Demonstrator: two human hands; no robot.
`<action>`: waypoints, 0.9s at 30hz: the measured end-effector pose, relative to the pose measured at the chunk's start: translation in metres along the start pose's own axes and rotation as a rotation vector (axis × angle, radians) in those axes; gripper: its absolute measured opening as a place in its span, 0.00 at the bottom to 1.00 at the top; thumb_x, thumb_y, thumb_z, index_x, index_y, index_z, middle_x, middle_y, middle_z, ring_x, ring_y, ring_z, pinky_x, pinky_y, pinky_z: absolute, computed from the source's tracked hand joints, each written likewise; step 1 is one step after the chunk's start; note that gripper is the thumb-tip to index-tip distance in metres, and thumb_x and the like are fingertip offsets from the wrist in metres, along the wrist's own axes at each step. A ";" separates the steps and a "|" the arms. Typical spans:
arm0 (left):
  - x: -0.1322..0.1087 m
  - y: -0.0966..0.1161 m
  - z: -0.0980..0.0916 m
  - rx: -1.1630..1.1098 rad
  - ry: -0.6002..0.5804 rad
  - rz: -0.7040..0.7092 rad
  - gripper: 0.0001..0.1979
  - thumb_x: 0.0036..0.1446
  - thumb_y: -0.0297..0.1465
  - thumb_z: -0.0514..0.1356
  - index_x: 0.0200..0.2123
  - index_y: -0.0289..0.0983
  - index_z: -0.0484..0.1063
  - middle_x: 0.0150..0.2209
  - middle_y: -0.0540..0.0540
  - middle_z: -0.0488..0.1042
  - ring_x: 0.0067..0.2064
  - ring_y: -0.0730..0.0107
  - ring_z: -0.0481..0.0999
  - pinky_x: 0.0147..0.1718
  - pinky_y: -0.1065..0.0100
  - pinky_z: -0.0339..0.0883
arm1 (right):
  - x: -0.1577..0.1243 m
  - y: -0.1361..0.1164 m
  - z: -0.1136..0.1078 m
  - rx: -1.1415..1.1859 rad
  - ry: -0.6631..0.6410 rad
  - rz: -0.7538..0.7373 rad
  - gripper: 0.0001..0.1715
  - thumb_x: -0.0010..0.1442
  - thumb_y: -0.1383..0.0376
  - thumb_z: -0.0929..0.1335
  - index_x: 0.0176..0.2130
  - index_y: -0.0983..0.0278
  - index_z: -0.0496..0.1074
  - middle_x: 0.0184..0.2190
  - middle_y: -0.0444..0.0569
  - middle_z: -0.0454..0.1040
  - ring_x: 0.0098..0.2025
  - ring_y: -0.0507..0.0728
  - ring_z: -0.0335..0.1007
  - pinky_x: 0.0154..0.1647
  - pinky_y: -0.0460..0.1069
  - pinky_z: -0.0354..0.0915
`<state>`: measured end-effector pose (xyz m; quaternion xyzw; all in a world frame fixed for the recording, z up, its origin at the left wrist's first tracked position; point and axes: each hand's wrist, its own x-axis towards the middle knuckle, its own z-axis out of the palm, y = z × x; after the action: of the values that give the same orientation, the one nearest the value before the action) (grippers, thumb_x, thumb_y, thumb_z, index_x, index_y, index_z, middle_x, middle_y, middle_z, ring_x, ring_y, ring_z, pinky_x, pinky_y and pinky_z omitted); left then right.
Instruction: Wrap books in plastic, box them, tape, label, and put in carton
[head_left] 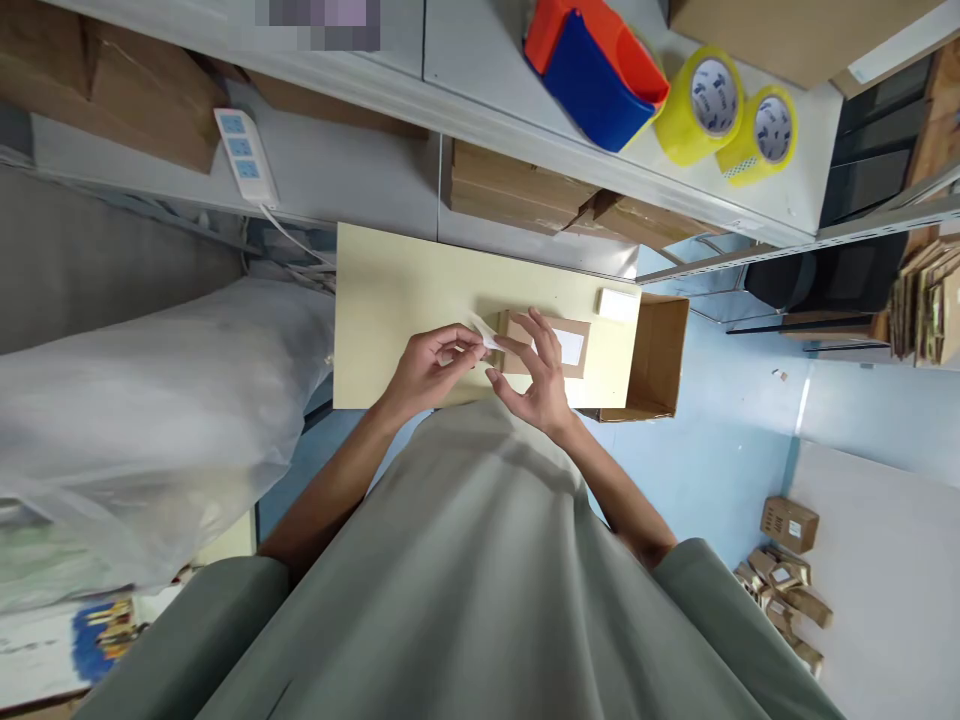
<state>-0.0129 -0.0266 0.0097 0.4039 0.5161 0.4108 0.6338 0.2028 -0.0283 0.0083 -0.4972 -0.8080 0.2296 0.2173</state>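
Note:
My left hand (431,370) pinches a small thin white slip (487,332), perhaps a label, between thumb and fingertips. Fingers apart, my right hand (541,388) hovers by the slip's right side; its index fingertip is at or close to the slip, and I cannot tell if it touches. Under and behind that hand, a small brown cardboard box (575,325) lies on the pale yellow table (397,300). A white label (571,347) is on the box's top, partly covered by my right fingers.
A small white stack or box (617,304) lies at the table's right end, beside an open carton (661,355). The shelf above holds a blue and red holder (592,85) and two yellow tape rolls (694,110). A power strip (244,155) and large plastic bag (150,400) are left.

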 end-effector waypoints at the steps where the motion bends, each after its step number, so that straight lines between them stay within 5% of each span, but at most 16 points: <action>1: 0.000 -0.001 -0.006 0.019 -0.003 0.005 0.22 0.60 0.54 0.71 0.38 0.40 0.81 0.40 0.42 0.85 0.45 0.55 0.86 0.47 0.58 0.80 | 0.003 -0.004 0.003 0.023 -0.001 0.007 0.21 0.75 0.54 0.72 0.64 0.51 0.79 0.70 0.55 0.72 0.81 0.73 0.58 0.79 0.77 0.62; 8: 0.001 0.002 -0.040 0.129 -0.058 0.087 0.17 0.67 0.49 0.67 0.40 0.41 0.83 0.42 0.44 0.85 0.44 0.60 0.84 0.48 0.61 0.79 | 0.025 -0.024 0.016 0.092 0.008 0.042 0.11 0.75 0.56 0.73 0.56 0.49 0.82 0.50 0.50 0.80 0.60 0.65 0.79 0.82 0.72 0.58; 20: 0.010 0.001 -0.064 0.298 -0.187 0.202 0.12 0.69 0.43 0.63 0.41 0.44 0.84 0.42 0.45 0.86 0.44 0.60 0.84 0.51 0.59 0.79 | 0.039 -0.036 0.026 0.050 0.025 0.092 0.07 0.75 0.56 0.73 0.44 0.52 0.84 0.39 0.44 0.81 0.45 0.59 0.81 0.80 0.71 0.62; 27: 0.014 -0.028 -0.079 0.392 -0.141 0.210 0.08 0.64 0.38 0.63 0.37 0.43 0.81 0.40 0.46 0.86 0.42 0.62 0.84 0.48 0.62 0.78 | 0.040 -0.032 0.030 0.095 0.008 0.152 0.09 0.75 0.59 0.71 0.39 0.56 0.78 0.38 0.46 0.82 0.45 0.61 0.80 0.75 0.69 0.66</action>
<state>-0.0858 -0.0158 -0.0318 0.5984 0.4959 0.3371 0.5314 0.1463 -0.0096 0.0082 -0.5469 -0.7554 0.2817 0.2257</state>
